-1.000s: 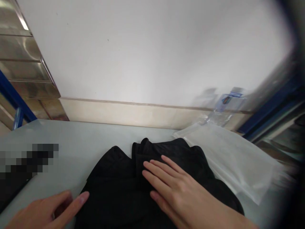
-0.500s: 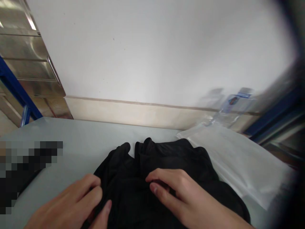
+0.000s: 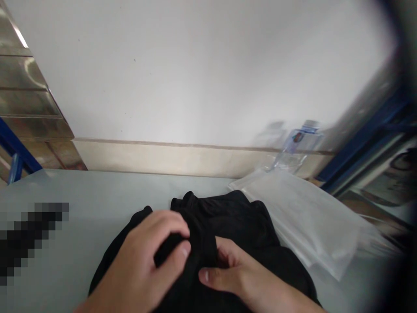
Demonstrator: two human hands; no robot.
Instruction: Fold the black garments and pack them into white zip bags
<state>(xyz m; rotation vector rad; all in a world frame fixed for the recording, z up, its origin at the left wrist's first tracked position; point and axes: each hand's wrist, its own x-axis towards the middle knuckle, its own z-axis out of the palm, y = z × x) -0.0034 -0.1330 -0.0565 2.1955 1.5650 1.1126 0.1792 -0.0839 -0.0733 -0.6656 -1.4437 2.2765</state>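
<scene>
A black garment lies bunched on the pale grey table in front of me. My left hand rests on its left part, fingers and thumb pinching a fold of the black cloth. My right hand lies just to the right, fingers curled into the same fold with the thumb pointing left. The two hands almost touch at the middle of the garment.
A stack of clear plastic bags lies to the right of the garment. A plastic bottle stands behind it by the white wall. Blue shelf frames stand at the right and far left. A blurred-out dark patch sits at the left.
My left hand has come from the table edge onto the garment and closed on a fold. My right hand went from flat and spread to curled into the cloth.
</scene>
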